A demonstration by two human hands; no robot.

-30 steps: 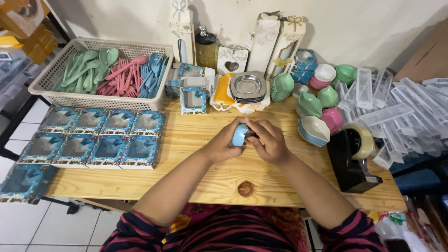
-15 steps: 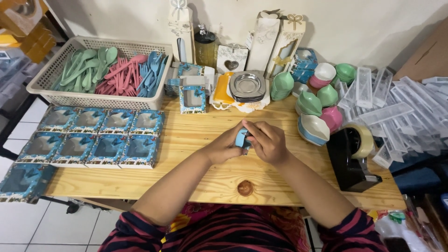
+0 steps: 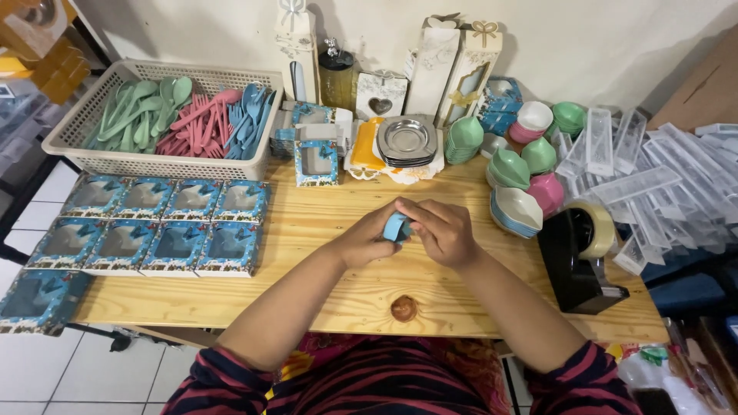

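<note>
Over the middle of the wooden table (image 3: pixel 323 230), my left hand (image 3: pixel 367 240) and my right hand (image 3: pixel 442 230) meet and together pinch a small light-blue piece (image 3: pixel 397 227). Most of the piece is hidden by my fingers, so its shape is unclear. Several blue windowed gift boxes (image 3: pixel 157 224) lie flat in two rows to the left of my hands.
A white basket (image 3: pixel 154 161) of green, pink and blue plastic spoons and forks stands at the back left. Tall gift boxes (image 3: pixel 450 65), metal saucers (image 3: pixel 407 140) and stacked pastel bowls (image 3: pixel 523 180) line the back. A black tape dispenser (image 3: pixel 578 257) and clear plastic cases (image 3: pixel 646 184) are on the right.
Both hands stay together at the table's middle; the blue piece has been turned slightly between my fingers and now shows less of its face.
</note>
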